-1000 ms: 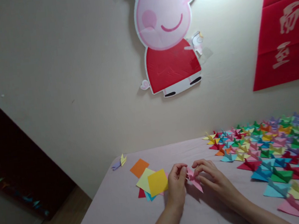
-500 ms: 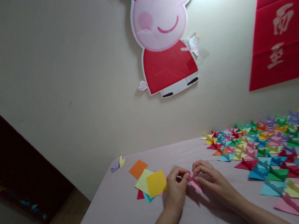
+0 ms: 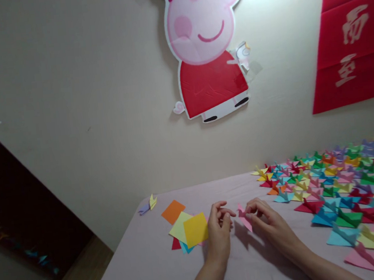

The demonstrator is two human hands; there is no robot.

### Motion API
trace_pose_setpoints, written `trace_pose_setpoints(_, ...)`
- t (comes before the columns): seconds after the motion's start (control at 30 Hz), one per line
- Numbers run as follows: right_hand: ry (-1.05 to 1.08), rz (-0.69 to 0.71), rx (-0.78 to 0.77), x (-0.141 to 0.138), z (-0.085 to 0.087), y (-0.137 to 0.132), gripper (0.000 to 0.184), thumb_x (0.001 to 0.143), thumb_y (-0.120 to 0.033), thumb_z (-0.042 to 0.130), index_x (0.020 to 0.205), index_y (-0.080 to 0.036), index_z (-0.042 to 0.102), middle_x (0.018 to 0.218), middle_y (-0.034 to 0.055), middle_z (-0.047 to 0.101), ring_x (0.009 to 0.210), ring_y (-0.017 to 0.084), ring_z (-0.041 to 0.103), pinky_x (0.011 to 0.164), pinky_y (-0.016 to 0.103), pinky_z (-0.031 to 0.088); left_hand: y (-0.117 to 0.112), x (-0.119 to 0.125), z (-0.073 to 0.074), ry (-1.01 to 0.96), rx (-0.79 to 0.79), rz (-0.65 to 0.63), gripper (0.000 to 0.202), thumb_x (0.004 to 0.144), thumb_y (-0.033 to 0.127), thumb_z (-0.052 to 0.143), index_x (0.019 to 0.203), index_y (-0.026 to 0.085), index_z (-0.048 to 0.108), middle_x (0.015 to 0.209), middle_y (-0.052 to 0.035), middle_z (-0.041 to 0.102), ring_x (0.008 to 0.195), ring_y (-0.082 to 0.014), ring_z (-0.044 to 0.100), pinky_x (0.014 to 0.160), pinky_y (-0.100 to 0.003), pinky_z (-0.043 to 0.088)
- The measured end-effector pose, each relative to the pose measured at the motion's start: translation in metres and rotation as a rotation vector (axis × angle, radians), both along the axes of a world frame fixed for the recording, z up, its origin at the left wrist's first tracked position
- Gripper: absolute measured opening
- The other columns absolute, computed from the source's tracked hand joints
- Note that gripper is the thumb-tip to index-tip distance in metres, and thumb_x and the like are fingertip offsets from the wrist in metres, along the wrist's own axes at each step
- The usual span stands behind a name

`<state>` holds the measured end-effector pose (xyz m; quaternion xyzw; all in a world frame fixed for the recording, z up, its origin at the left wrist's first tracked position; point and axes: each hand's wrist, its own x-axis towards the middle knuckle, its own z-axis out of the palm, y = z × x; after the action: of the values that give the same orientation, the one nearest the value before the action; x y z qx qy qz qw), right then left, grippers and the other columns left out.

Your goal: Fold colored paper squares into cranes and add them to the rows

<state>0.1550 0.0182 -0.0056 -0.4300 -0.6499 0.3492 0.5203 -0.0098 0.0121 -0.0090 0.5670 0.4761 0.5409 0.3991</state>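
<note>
A pink folded paper crane (image 3: 244, 218) is pinched between the thumb and fingers of my right hand (image 3: 265, 221), held a little above the table. My left hand (image 3: 220, 225) is just left of it, fingers apart and holding nothing, with a small gap to the paper. Beside my left wrist lies a loose pile of square paper sheets; a yellow sheet (image 3: 195, 229) is on top, with a pale yellow sheet (image 3: 179, 228) and an orange sheet (image 3: 173, 211) behind it. Red and blue corners poke out underneath.
Rows of folded paper cranes (image 3: 348, 217) in many colours cover the right side of the table (image 3: 136, 261). Two folded pieces (image 3: 149, 205), purple and pale yellow, lie at the far left corner. A pig cutout (image 3: 212, 84) and a red banner (image 3: 345, 52) hang on the wall.
My left hand has let go of the pink paper and opened, moving slightly away to the left. My right hand still holds the pink piece, now turned more upright.
</note>
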Motion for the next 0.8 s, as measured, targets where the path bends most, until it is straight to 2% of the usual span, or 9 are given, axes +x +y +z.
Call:
trace_pose_setpoints(0.07, 0.026, -0.045, -0.016, 0.001, -0.001, 0.002, 0.022, 0.085, -0.043, 0.056, 0.075, -0.024, 0.061, 0.079, 0.0019, 0.059, 0.075, 0.021, 0.055, 0.066, 0.031, 0.042, -0.007, 0.003, 0.004, 0.126, 0.097, 0.046, 0.019, 0.085, 0.013, 0.053, 0.100, 0.022, 0.061, 0.096, -0.0025, 0.062, 0.080, -0.0152, 0.057, 0.073, -0.025, 0.046)
trace_pose_setpoints(0.13, 0.046, -0.063, -0.020, 0.002, -0.003, 0.004, 0.023, 0.084, -0.044, 0.057, 0.075, -0.023, 0.060, 0.079, 0.0017, 0.059, 0.074, 0.021, 0.055, 0.066, 0.031, 0.043, -0.014, 0.007, 0.008, 0.287, 0.173, 0.031, 0.026, 0.080, 0.006, 0.055, 0.096, 0.024, 0.065, 0.102, -0.0014, 0.057, 0.088, -0.0155, 0.056, 0.079, -0.026, 0.045)
trace_pose_setpoints(0.27, 0.052, -0.052, -0.007, 0.002, -0.006, 0.004, 0.021, 0.084, -0.043, 0.059, 0.075, -0.023, 0.061, 0.078, 0.0013, 0.059, 0.076, 0.021, 0.056, 0.069, 0.032, 0.044, -0.024, 0.014, 0.015, 0.430, 0.213, -0.023, 0.030, 0.081, 0.004, 0.057, 0.095, 0.027, 0.069, 0.101, -0.0010, 0.050, 0.094, -0.0167, 0.055, 0.081, -0.025, 0.046)
trace_pose_setpoints(0.5, 0.024, -0.049, 0.054, 0.001, -0.008, 0.002, 0.019, 0.085, -0.039, 0.059, 0.076, -0.024, 0.064, 0.079, 0.0018, 0.060, 0.076, 0.021, 0.055, 0.069, 0.032, 0.043, -0.020, 0.012, 0.014, 0.326, 0.145, -0.027, 0.016, 0.080, 0.008, 0.067, 0.078, 0.023, 0.070, 0.093, 0.0003, 0.048, 0.093, -0.0164, 0.055, 0.086, -0.025, 0.044)
trace_pose_setpoints(0.63, 0.014, -0.057, 0.071, 0.001, -0.007, 0.001, 0.020, 0.086, -0.040, 0.060, 0.075, -0.024, 0.064, 0.078, 0.0020, 0.060, 0.076, 0.021, 0.055, 0.070, 0.033, 0.043, -0.018, 0.011, 0.013, 0.305, 0.126, -0.030, 0.012, 0.082, 0.012, 0.067, 0.077, 0.023, 0.070, 0.094, 0.0000, 0.048, 0.092, -0.0165, 0.054, 0.085, -0.025, 0.044)
trace_pose_setpoints(0.8, 0.010, -0.033, 0.091, 0.000, -0.005, 0.000, 0.020, 0.086, -0.040, 0.061, 0.075, -0.024, 0.064, 0.078, 0.0021, 0.060, 0.079, 0.022, 0.056, 0.074, 0.034, 0.044, -0.020, 0.012, 0.015, 0.283, 0.168, -0.050, 0.014, 0.083, 0.012, 0.061, 0.076, 0.022, 0.066, 0.096, -0.0017, 0.048, 0.098, -0.0189, 0.052, 0.091, -0.028, 0.043)
